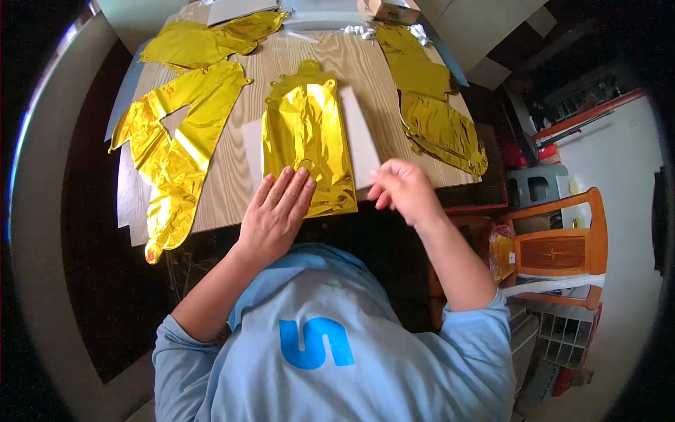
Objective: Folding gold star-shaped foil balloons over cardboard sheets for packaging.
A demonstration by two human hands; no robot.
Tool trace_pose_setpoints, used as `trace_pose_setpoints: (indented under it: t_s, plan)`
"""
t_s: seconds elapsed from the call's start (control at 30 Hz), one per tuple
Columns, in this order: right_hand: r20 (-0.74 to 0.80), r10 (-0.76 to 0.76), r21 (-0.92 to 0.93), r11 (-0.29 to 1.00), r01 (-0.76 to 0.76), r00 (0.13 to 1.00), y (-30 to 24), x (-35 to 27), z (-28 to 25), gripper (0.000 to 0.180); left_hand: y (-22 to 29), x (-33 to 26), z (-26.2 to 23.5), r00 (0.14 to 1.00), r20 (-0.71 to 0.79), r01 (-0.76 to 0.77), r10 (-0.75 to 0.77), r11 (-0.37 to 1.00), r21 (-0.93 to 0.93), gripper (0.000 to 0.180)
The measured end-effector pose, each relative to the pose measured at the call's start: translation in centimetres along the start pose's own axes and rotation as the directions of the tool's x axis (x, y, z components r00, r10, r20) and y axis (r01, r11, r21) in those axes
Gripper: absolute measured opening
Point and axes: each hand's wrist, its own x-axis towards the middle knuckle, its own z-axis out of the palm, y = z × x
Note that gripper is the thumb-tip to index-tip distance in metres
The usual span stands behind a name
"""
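A flat gold foil balloon (309, 133) with a scalloped top and small tabs lies on the table in front of me, over pale card sheets (358, 133). My left hand (275, 207) rests on its lower part, fingers stretched out and flat. Just right of the foil, above the card's near corner, my right hand (404, 188) is raised with its fingers curled in toward the thumb. Whatever may be between those fingers is too small to make out.
More flat gold foil balloons lie at the left (186, 141), the far left (204, 43) and the right (436, 105) of the wood-grain table (235, 155). A cardboard box (389, 10) stands at the back. A wooden chair (555, 253) is at my right.
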Motion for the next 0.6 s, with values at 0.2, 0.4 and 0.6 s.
trace_pose_setpoints:
  t_s: [0.2,0.4,0.6]
  plan:
    - [-0.335,-0.019,0.062,0.997,0.042,0.942,-0.8,4.4,-5.5,0.02,0.2,-0.5,0.2,0.999,-0.032,0.036,-0.038,0.998,-0.055,0.05]
    - [-0.262,-0.041,-0.185,0.983,-0.008,0.964,0.2,1.1,-5.2,0.021,0.2,0.5,-1.2,0.956,-0.108,0.218,-0.274,0.905,-0.366,0.055]
    - [0.075,0.11,-0.025,0.994,-0.108,0.991,1.7,-1.7,-0.1,0.02,1.3,2.6,-1.3,0.985,-0.108,0.124,-0.131,0.99,-0.067,0.052]
